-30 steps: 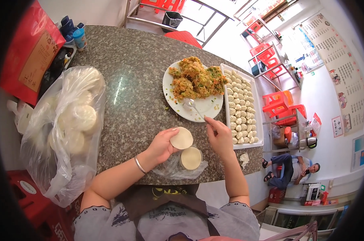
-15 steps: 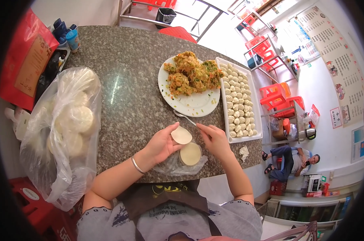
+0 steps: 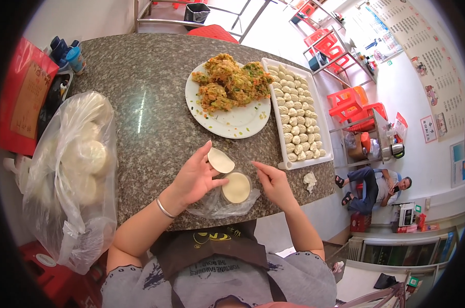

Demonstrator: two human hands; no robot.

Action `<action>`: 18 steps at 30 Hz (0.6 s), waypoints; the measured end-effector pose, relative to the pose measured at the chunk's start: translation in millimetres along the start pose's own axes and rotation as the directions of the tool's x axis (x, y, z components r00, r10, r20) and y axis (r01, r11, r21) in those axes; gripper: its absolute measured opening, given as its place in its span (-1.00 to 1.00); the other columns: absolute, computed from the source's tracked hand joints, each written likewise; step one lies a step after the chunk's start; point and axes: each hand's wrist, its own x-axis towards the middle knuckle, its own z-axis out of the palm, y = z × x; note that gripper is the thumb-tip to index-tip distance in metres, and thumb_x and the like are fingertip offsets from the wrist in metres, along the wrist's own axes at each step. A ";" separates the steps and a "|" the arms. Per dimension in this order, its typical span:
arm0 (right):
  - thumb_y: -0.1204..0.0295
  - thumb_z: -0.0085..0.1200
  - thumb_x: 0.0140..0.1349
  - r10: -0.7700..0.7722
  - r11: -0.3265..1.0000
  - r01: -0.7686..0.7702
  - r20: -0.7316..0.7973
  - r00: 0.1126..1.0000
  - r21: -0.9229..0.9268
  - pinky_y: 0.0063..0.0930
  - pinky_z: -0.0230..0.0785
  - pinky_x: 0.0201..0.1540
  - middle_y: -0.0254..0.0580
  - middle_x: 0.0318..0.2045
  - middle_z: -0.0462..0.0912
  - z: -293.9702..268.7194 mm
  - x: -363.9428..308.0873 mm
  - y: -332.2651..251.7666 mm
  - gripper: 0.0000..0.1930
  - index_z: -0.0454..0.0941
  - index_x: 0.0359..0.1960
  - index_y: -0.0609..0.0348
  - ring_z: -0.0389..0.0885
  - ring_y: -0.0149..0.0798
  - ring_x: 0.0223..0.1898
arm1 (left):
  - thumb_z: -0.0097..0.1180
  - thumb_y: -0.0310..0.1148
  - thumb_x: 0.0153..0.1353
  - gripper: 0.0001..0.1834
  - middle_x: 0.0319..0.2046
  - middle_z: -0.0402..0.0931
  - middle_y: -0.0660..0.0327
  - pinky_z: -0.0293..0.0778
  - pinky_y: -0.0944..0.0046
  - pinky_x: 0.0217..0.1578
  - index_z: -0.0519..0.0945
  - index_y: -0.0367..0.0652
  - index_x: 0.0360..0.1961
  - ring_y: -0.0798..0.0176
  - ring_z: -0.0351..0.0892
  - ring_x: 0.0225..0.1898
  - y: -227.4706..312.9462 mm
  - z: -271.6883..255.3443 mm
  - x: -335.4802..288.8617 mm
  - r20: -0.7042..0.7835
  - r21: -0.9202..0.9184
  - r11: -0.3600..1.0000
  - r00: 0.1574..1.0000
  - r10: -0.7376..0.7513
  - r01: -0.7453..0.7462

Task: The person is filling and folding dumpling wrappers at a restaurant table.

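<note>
My left hand [image 3: 190, 177] holds a round pale dough wrapper [image 3: 221, 160] by its left edge, with thumb and fingers spread around it. Just below lies a round pile of similar wrappers [image 3: 236, 187] on a crumpled clear plastic bag [image 3: 245, 207]. My right hand [image 3: 273, 186] hovers to the right of the pile, index finger forward and the other fingers curled; what they hold, if anything, does not show. Ahead of both hands is a white plate [image 3: 237, 129] with a heap of orange and green chopped filling [image 3: 232, 84]. Right of it, a white tray [image 3: 308, 163] carries rows of pleated dumplings [image 3: 296, 118].
A large plastic bag of round dough pieces [image 3: 83, 169] sits at the left, beside a red paper bag [image 3: 29, 95] and a blue cup [image 3: 76, 60]. A crumpled tissue [image 3: 310, 181] lies near the stone table's [image 3: 155, 66] right edge. Another person [image 3: 373, 187] sits beyond.
The view has shifted, so plate and tray sit further left and higher. The metal spoon that was in my right hand no longer shows. My left thumb has spread further from the wrapper.
</note>
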 end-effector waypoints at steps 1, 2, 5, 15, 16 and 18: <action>0.54 -0.04 0.27 -0.001 0.999 -0.001 0.053 0.999 0.036 -0.57 0.33 -0.36 -0.24 -0.48 0.56 3.0 -1.7 -2.0 -0.72 0.53 0.00 0.25 0.45 -0.46 -0.46 | -0.09 0.13 0.27 -0.37 0.04 0.42 0.10 0.29 -0.11 0.11 0.37 -0.23 0.08 0.14 0.34 0.16 0.1 -0.3 0.0 0.011 -0.005 1.000 1.000 0.006 -0.006; 0.53 -0.05 0.28 -0.004 0.997 -0.003 0.105 0.994 0.072 -0.63 0.27 -0.42 -0.39 -0.54 0.49 4.4 -3.4 -4.2 -0.72 0.53 0.02 0.24 0.35 -0.55 -0.50 | -0.09 0.14 0.27 -0.36 0.05 0.41 0.09 0.28 -0.10 0.12 0.37 -0.23 0.08 0.14 0.32 0.17 0.3 -0.6 0.2 0.022 -0.011 1.000 1.000 0.012 -0.012; 0.54 -0.04 0.27 0.074 0.985 -0.102 0.186 0.980 0.143 -0.58 0.31 -0.39 -0.30 -0.51 0.55 4.1 -7.6 -15.0 -0.71 0.53 0.02 0.23 0.41 -0.51 -0.48 | -0.08 0.15 0.26 -0.34 0.06 0.41 0.09 0.28 -0.09 0.12 0.36 -0.25 0.08 0.14 0.36 0.15 0.8 -2.4 1.1 0.050 -0.038 0.999 0.999 0.017 -0.015; 0.58 -0.02 0.23 -0.246 0.961 0.259 0.132 0.960 -0.098 -0.54 0.34 -0.35 -0.21 -0.46 0.57 0.6 -2.9 -23.6 -0.68 0.51 0.04 0.23 0.47 -0.44 -0.45 | -0.08 -0.16 0.35 -0.58 0.00 0.44 0.08 0.36 0.11 0.15 0.34 -0.27 0.05 0.15 0.45 0.08 3.8 -17.0 13.4 -0.002 -0.187 0.948 0.965 0.264 -0.260; 0.58 -0.01 0.23 -0.209 0.975 0.215 0.094 0.973 -0.059 -0.54 0.33 -0.36 -0.21 -0.47 0.55 -1.3 2.1 -25.5 -0.68 0.51 0.03 0.22 0.46 -0.44 -0.45 | -0.10 -0.21 0.36 -0.61 0.01 0.45 0.07 0.39 0.11 0.14 0.34 -0.28 0.05 0.14 0.46 0.07 4.0 -17.0 13.6 -0.034 -0.180 0.939 0.956 0.291 -0.292; 0.58 0.00 0.23 -0.198 0.980 0.198 0.014 0.980 -0.016 -0.55 0.31 -0.39 -0.24 -0.52 0.50 -1.5 19.4 -28.7 -0.69 0.52 0.03 0.22 0.43 -0.45 -0.47 | -0.12 -0.25 0.36 -0.63 0.01 0.45 0.06 0.41 0.10 0.12 0.33 -0.29 0.06 0.14 0.47 0.07 3.8 -16.8 13.1 -0.067 -0.170 0.930 0.945 0.319 -0.326</action>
